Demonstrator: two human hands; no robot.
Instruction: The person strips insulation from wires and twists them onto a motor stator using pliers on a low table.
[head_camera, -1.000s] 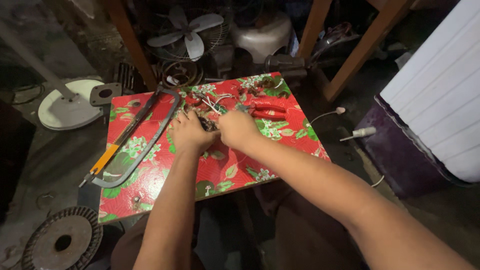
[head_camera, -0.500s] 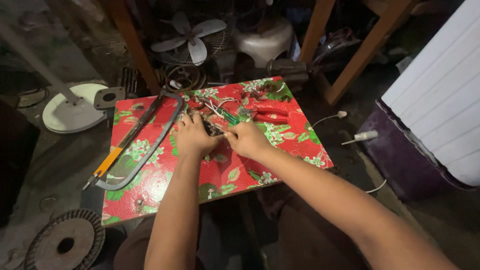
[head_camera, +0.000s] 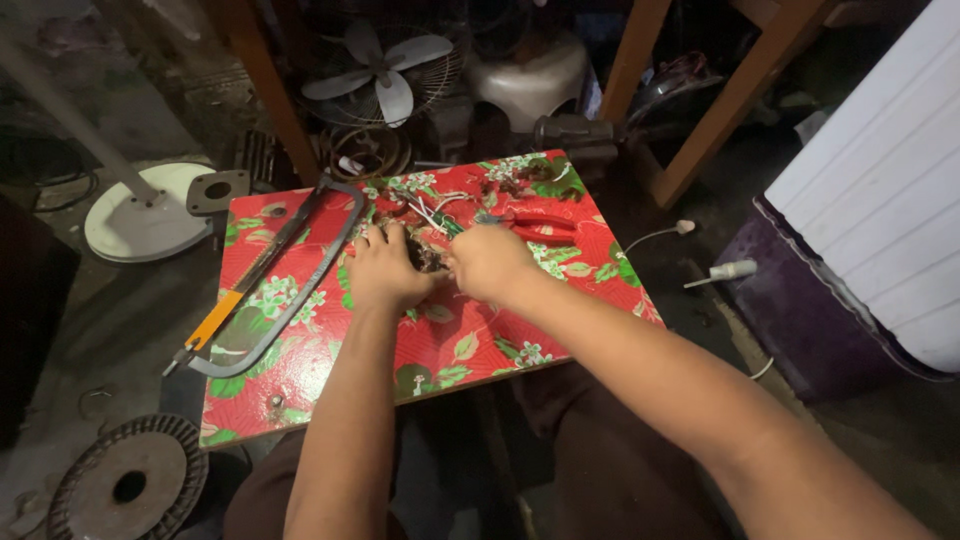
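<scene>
My left hand (head_camera: 382, 270) and my right hand (head_camera: 487, 262) meet at the middle of a red floral-covered board (head_camera: 330, 370), both pinched on a small dark part with thin wires (head_camera: 428, 254) held between them. Loose pale and green wires (head_camera: 432, 212) spread just beyond the fingers. Red-handled pliers (head_camera: 535, 228) lie on the board right behind my right hand. A hacksaw (head_camera: 270, 290) with an orange handle lies diagonally to the left of my left hand. What exactly the dark part is stays hidden by my fingers.
A round white fan base (head_camera: 145, 215) and a metal plate (head_camera: 216, 190) sit on the floor at left. A fan with grey blades (head_camera: 385, 70) stands behind. A round ribbed disc (head_camera: 125, 485) lies bottom left. Wooden legs (head_camera: 720, 110) and a white panel (head_camera: 880, 190) are at right.
My right hand has drawn closer to the left, away from the pliers, and both now pinch the small wired part. The view has shifted slightly.
</scene>
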